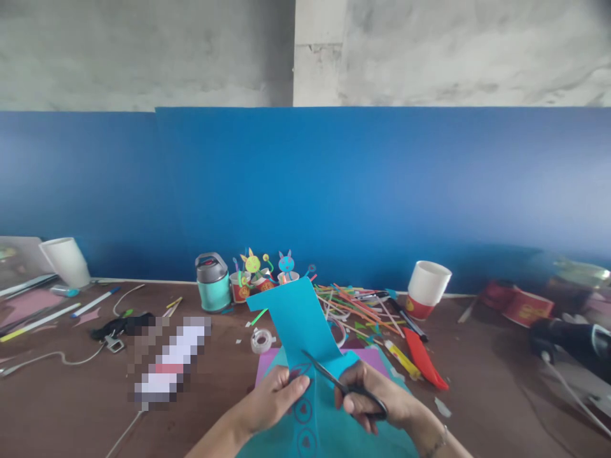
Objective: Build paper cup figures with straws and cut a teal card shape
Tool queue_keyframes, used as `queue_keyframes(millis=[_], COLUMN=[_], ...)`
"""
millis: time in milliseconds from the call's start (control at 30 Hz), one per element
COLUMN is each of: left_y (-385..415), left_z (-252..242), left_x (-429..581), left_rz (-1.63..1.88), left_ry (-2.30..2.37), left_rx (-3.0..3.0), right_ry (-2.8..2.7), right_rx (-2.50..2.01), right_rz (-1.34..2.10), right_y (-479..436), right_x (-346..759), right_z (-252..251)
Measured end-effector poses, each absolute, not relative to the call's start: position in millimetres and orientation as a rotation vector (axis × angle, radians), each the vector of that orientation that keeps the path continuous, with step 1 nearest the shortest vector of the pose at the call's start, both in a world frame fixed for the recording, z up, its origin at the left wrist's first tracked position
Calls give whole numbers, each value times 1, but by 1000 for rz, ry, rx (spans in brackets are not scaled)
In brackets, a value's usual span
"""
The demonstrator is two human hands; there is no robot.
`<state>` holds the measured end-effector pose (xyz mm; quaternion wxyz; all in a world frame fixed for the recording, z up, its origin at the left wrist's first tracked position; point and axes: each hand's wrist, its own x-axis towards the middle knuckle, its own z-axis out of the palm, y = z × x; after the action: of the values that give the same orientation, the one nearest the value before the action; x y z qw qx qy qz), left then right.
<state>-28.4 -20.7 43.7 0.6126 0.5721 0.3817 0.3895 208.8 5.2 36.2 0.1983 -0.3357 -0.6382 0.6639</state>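
Observation:
A blue paper sheet (298,318) with drawn outlines and small hearts in circles on its lower part is held up over the table. My left hand (274,397) pinches it at the left edge, thumb on top beside the drawings. My right hand (370,397) is closed round the black handles of scissors (329,376). The scissor blades point up and left across the paper, just above my left thumb. Under the hands lie larger teal paper (367,436) and purple paper (377,359).
Behind the paper are colourful straws (367,305), a tape roll (261,341), a teal flask (213,284) and cups with paper animal faces (286,264). White cups (429,281), a red piece (424,362) and a yellow tube (401,359) are on the right. Pens and cables lie left.

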Motion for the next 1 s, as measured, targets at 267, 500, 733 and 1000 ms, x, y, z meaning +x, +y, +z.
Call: queue_keyframes(millis=[267,500,733,1000], left_y=[-21,-23,-17,-11], left_z=[40,41,49,44], left_x=[-36,-36,-41,-46], left_rz=[710,712,644,591], left_ry=[1042,1083,871,822], left_rx=[1382,1313,1408,1418], right_ry=[-1894,-1898,-2011,-2238], right_rx=[-931,-991,-1073,-1137], right_rz=[1874,1869,1866,1808], right_y=[9,11,21,40], right_x=[220,212,207,196], right_z=[48,50,71,79])
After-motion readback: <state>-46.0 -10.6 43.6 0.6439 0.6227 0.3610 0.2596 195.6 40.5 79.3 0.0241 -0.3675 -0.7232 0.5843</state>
